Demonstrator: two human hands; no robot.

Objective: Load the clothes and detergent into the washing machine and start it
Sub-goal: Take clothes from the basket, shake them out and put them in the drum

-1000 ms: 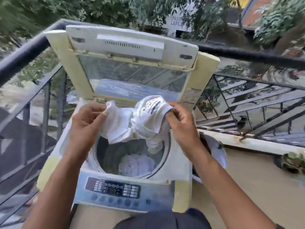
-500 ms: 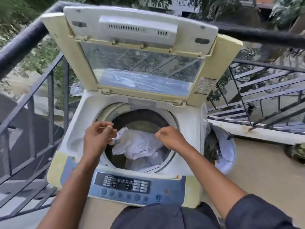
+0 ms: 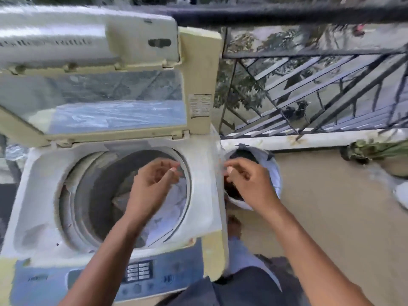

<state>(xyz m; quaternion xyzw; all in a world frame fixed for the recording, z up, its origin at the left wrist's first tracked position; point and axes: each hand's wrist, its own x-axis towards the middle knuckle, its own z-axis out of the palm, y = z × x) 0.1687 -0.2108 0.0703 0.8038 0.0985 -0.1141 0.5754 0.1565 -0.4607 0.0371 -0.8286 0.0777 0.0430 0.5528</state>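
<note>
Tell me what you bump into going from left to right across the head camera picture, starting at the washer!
Washing machine drum → left hand → right hand → white laundry basket → potted plant by the ledge.

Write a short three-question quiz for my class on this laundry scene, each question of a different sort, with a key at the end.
1. True or false: the lid of the washing machine is shut.
2. Multiple choice: where is the right hand? A) on the control panel; B) over the basket beside the machine; C) on the railing.
3. Fill the gap: the left hand hangs over the ____, where white clothes lie.

Key
1. False: it stands open.
2. B
3. drum
</note>
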